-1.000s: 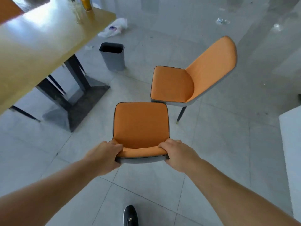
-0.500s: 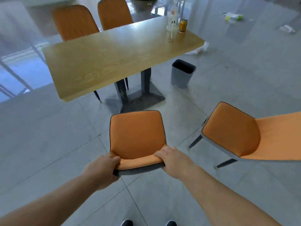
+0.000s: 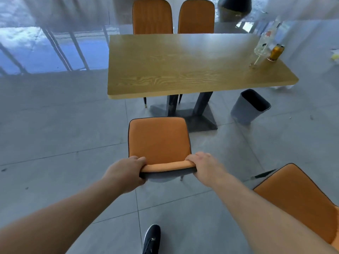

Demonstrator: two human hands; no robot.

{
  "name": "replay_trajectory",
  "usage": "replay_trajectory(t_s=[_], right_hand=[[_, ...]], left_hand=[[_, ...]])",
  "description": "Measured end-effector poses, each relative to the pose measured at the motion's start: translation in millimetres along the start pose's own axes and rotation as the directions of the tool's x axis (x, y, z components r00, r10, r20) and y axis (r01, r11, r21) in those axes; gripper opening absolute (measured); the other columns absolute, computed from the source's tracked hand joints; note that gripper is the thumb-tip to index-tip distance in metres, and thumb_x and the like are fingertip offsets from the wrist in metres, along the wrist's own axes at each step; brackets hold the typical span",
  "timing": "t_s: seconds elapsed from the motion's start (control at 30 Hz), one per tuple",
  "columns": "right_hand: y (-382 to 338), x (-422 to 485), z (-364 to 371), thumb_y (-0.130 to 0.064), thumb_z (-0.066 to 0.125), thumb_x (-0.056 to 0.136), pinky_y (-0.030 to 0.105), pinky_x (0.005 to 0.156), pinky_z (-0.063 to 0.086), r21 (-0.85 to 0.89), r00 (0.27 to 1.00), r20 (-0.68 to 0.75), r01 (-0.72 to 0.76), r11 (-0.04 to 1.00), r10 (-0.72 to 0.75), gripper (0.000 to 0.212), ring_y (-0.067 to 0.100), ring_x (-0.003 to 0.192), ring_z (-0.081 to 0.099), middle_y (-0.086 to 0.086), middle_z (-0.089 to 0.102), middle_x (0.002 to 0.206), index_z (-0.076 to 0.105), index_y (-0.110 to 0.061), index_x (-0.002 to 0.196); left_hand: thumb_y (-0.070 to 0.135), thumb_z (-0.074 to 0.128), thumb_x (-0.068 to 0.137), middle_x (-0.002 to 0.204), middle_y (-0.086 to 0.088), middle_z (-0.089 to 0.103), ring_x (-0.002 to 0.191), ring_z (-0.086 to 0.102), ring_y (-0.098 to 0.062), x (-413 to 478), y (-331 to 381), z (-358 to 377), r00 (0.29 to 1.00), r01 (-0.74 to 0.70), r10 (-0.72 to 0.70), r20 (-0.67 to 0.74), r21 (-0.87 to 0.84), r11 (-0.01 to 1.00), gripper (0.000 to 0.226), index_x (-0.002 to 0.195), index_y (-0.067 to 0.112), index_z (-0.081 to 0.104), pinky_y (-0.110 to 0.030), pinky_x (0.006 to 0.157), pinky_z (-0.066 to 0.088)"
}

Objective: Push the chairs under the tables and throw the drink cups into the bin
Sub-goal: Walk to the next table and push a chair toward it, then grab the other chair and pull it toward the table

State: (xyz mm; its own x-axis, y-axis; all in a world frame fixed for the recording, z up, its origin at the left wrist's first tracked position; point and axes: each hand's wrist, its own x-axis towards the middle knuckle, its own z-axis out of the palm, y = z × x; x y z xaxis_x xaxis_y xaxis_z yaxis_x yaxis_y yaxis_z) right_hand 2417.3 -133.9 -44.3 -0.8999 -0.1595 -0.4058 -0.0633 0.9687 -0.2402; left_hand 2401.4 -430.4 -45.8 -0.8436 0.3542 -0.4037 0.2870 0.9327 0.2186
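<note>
An orange chair (image 3: 158, 140) stands in front of me, its seat facing the wooden table (image 3: 183, 68). My left hand (image 3: 126, 173) grips the left end of its backrest top and my right hand (image 3: 203, 165) grips the right end. The seat's front edge sits a short way from the table's near edge. On the table's far right stand a clear plastic cup (image 3: 261, 48) with a straw and an orange can (image 3: 276, 53). A grey bin (image 3: 248, 107) sits on the floor below the table's right end.
A second orange chair (image 3: 300, 202) stands at my lower right, close to my right arm. Two more orange chairs (image 3: 152, 17) (image 3: 196, 17) are tucked at the table's far side. The table's dark pedestal base (image 3: 192, 114) lies ahead of the held chair. My shoe (image 3: 151, 239) shows below.
I have turned left with the chair in both hands, so it now faces the table squarely. The second chair has slid to my lower right.
</note>
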Motion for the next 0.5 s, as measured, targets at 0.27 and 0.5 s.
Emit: replay_trajectory(t_s=[0.27, 0.5], right_hand=[[20, 75, -43, -0.012, 0.052, 0.097, 0.045, 0.087, 0.054, -0.066, 0.999, -0.033, -0.025, 0.998, 0.023, 0.034, 0.022, 0.104, 0.050, -0.002, 0.053, 0.108, 0.058, -0.037, 0.119], [23, 63, -51, -0.025, 0.064, 0.095, 0.043, 0.088, 0.053, -0.046, 0.996, -0.020, -0.087, 0.995, 0.086, 0.032, 0.027, 0.108, 0.053, 0.003, 0.051, 0.113, 0.052, -0.027, 0.124]], left_hand=[[0.044, 0.067, 0.095, 0.095, 0.009, 0.054, 0.084, 0.059, -0.017, 77, -2, -34, 0.999, 0.023, -0.023, -0.038, 0.007, 1.000, 0.025, 0.100, 0.035, 0.044, -0.031, 0.062, 0.044], [0.059, 0.071, 0.090, 0.104, 0.007, 0.057, 0.093, 0.061, -0.017, 85, 13, -61, 0.959, 0.038, -0.065, 0.275, 0.099, 0.994, 0.044, 0.113, 0.033, 0.046, -0.037, 0.081, 0.056]])
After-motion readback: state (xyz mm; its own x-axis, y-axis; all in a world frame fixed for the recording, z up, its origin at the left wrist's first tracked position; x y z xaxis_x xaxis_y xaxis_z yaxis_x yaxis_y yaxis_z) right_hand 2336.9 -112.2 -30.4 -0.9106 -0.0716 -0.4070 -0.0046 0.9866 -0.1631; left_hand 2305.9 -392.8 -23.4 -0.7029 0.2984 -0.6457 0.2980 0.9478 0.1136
